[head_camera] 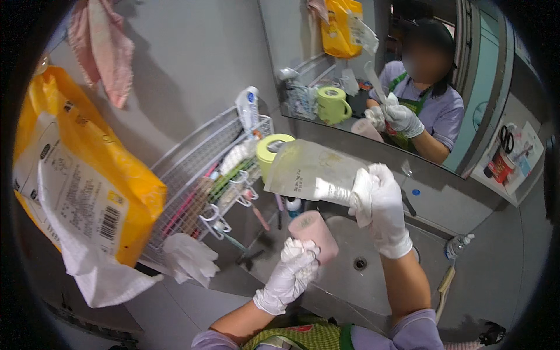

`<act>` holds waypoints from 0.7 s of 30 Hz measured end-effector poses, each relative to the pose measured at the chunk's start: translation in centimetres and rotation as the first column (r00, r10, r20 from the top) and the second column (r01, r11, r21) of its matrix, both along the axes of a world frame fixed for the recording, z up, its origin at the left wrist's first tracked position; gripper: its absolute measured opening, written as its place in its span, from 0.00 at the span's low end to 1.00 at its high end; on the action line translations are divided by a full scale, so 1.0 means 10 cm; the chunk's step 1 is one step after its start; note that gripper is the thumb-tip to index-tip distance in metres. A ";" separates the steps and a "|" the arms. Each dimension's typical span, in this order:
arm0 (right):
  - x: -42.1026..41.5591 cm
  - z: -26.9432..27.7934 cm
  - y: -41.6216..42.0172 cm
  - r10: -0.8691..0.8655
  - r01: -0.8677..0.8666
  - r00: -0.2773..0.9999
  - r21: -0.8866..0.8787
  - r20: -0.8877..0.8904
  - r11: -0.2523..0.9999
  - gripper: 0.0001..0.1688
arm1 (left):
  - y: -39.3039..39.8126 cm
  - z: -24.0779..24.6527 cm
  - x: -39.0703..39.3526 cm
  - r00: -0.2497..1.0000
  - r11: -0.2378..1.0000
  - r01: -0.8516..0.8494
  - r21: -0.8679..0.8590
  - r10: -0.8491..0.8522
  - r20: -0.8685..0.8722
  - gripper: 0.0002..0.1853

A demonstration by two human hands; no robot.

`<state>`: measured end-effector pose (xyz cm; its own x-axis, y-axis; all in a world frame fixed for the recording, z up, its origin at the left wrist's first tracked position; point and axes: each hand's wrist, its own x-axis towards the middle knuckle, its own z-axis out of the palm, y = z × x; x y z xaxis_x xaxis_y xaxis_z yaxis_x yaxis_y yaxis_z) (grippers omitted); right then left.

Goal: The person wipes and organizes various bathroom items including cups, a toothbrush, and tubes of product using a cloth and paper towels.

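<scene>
My left hand, in a white glove, grips a pink cup at its near side. The cup is tilted over the front part of the grey sink basin, with its greenish-marked base or lid towards the rack. Higher and to the right, my right hand, also gloved, pinches the end of a frosted translucent pouch that bears writing. A white tube shows inside the pouch. Crumpled white material, perhaps a cloth or tissue, is bunched at the right fingers.
A white wire rack with toothbrushes and a tube stands left, beside a lime-green mug. A yellow tissue pack and a pink cloth hang on the wall. At right are a clear bottle, a brush and a mirror.
</scene>
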<state>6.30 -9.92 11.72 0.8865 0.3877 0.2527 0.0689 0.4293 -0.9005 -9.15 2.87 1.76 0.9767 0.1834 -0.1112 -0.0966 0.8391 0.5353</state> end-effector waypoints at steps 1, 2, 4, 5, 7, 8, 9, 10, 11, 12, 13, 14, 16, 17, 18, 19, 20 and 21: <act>-0.03 -0.15 -0.10 -0.066 0.066 0.998 -0.017 -0.016 0.998 0.05 | -0.01 0.00 0.05 0.992 0.994 0.109 -0.030 -0.107 0.071 0.11; -0.06 -0.30 -0.18 -0.131 0.130 0.991 -0.036 -0.031 0.991 0.05 | -0.09 0.04 0.13 0.990 0.995 0.098 0.029 -0.101 0.098 0.11; -0.17 -0.55 -0.26 -0.261 0.261 0.965 -0.036 0.011 0.965 0.05 | -0.27 0.15 0.24 0.998 0.996 0.016 0.091 -0.021 0.056 0.13; -0.34 -0.53 -0.35 -0.235 0.226 0.952 -0.065 -0.198 0.972 0.05 | -0.33 0.16 0.31 0.999 0.987 -0.023 0.160 0.015 0.050 0.15; -0.44 -0.92 -0.51 -0.256 0.234 0.953 -0.140 -0.162 0.962 0.04 | -0.44 0.07 0.42 0.999 0.964 -0.034 0.263 0.029 0.022 0.16; -0.52 -1.02 -0.58 -0.230 0.205 0.948 -0.130 -0.219 0.970 0.05 | -0.48 0.09 0.46 1.000 0.965 -0.026 0.263 0.026 0.000 0.15; -0.61 -1.03 -0.60 -0.199 0.174 0.941 -0.112 -0.275 0.978 0.06 | -0.50 0.17 0.49 0.999 0.963 -0.021 0.268 0.028 -0.020 0.15; -0.68 -1.05 -0.62 -0.165 0.143 0.929 -0.092 -0.330 0.986 0.08 | -0.51 0.20 0.52 0.999 0.962 -0.018 0.274 0.030 -0.040 0.15; -0.69 -1.13 -0.67 -0.168 0.133 0.936 -0.132 -0.308 0.982 0.08 | -0.50 0.18 0.55 0.998 0.949 -0.024 0.314 0.039 -0.042 0.15; -0.68 -1.22 -0.73 -0.168 0.125 0.944 -0.165 -0.285 0.978 0.08 | -0.48 0.18 0.56 0.998 0.932 -0.030 0.360 0.048 -0.042 0.15; -0.66 -1.30 -0.79 -0.168 0.117 0.950 -0.198 -0.262 0.973 0.09 | -0.45 0.18 0.56 0.997 0.914 -0.034 0.405 0.056 -0.043 0.15; -0.64 -1.35 -0.90 -0.161 0.097 0.949 -0.234 -0.270 0.967 0.11 | -0.41 0.19 0.56 0.997 0.901 -0.023 0.434 0.052 -0.056 0.13; -0.53 -1.37 -0.99 -0.113 0.084 0.948 -0.110 -0.296 0.990 0.12 | -0.33 0.15 0.55 0.995 0.856 -0.019 0.517 0.066 -0.072 0.12; -0.47 -1.36 -1.02 -0.091 0.080 0.947 -0.048 -0.307 0.996 0.12 | -0.30 0.13 0.55 0.994 0.831 -0.014 0.557 0.070 -0.080 0.12; -0.41 -1.33 -1.06 -0.080 0.059 0.948 -0.078 -0.309 0.995 0.14 | -0.29 0.13 0.55 0.993 0.833 -0.040 0.552 0.092 -0.068 0.11; -0.39 -1.26 -1.06 -0.051 0.020 0.952 -0.103 -0.301 0.994 0.13 | -0.29 0.14 0.54 0.992 0.834 -0.034 0.551 0.096 -0.084 0.11; -0.38 -1.17 -1.05 -0.021 -0.018 0.956 -0.128 -0.294 0.992 0.13 | -0.27 0.16 0.53 0.990 0.834 -0.028 0.551 0.100 -0.100 0.11; -0.37 -1.11 -1.03 0.010 -0.056 0.958 -0.152 -0.287 0.987 0.12 | -0.26 0.17 0.52 0.988 0.834 -0.023 0.552 0.104 -0.115 0.11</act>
<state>2.62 -20.18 0.60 0.8986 0.4325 -0.0746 -0.2121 0.2790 -0.9366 -3.95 0.26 3.41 0.9436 0.3145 -0.1033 -0.0326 0.3989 0.9164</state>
